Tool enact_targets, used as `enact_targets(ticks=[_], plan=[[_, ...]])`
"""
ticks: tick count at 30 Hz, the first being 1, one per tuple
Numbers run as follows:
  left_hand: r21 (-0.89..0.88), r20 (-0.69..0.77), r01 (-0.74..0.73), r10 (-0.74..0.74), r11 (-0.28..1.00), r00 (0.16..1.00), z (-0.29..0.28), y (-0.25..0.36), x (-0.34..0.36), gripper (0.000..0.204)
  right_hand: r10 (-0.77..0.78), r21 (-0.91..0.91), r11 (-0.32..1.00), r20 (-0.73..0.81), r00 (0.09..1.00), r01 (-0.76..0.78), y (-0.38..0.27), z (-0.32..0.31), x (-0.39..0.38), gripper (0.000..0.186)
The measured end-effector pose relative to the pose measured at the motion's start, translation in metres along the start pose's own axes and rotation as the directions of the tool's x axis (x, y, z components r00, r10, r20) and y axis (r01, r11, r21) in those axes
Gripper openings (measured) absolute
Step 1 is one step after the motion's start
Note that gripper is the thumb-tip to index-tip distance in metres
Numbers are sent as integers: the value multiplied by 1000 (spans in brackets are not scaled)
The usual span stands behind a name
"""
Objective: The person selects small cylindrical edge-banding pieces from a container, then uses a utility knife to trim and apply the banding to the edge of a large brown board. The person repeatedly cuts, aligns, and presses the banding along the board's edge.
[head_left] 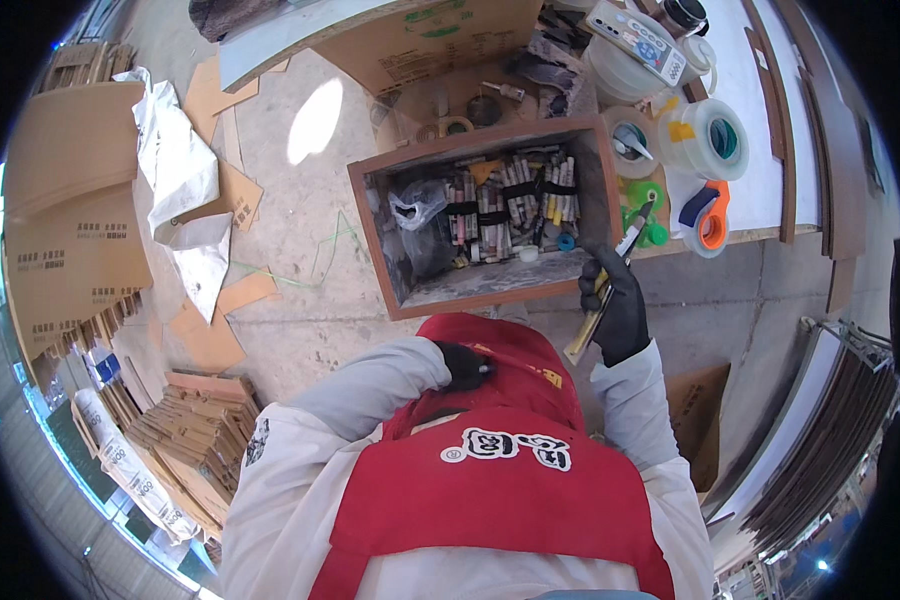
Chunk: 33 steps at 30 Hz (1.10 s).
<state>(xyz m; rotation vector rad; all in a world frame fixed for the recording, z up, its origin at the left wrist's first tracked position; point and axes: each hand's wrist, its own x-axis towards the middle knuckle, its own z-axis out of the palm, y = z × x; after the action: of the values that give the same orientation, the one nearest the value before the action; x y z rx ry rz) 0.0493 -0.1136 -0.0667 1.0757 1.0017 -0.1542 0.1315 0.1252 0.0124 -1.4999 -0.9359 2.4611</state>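
My right hand (616,305), in a black glove, is closed around a long yellow-and-silver tool (625,247), possibly a utility knife, held slanting at the box's right front corner. My left hand (460,366), also gloved, is against the red apron (525,350) at my waist; its fingertips are hard to make out. The wooden box (475,297) holds several rows of crayon-like sticks (520,215), some strapped in black bands, a crumpled clear plastic bag (420,235) and a small blue ring (566,242).
At the right, a bench (770,150) carries clear tape rolls (705,145), an orange tape roll (712,225), green plastic pieces (650,200) and a phone (635,40). Cardboard (420,40) stands behind the box. Stacked cardboard (185,430) and white sacks (178,150) lie left; brown boards (830,440) lean right.
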Motion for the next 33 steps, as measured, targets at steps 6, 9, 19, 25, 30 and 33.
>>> enact_targets(ticks=[6, 9, 19, 25, 30, 33], plan=[[-28, -736, -291, 178, 956, 653, 39, -2, 24, 27, 29, 87, 996, 12, 1000, -30, -2, -1, -1, 27], [-49, -711, -198, 105, 979, 695, 27, 21, 17, 28, 15, 105, 994, -13, 1000, -13, -2, -6, -2, 27], [-16, -591, -105, 75, 994, 803, 5, 42, -14, 22, 8, 121, 993, -12, 1000, -7, -6, -8, -2, 26], [-222, -689, -475, 208, 851, 695, -27, 26, -11, 18, -14, 160, 987, -79, 997, 27, 0, -21, 9, 32], [-70, -990, -89, -59, 994, 128, -98, -6, -17, 38, -132, -61, 990, -132, 983, 124, 0, -31, 11, 38], [-162, -966, 283, -93, 945, -243, -117, -23, 14, 53, -138, -115, 986, -158, 978, 121, -1, -31, 14, 40]])
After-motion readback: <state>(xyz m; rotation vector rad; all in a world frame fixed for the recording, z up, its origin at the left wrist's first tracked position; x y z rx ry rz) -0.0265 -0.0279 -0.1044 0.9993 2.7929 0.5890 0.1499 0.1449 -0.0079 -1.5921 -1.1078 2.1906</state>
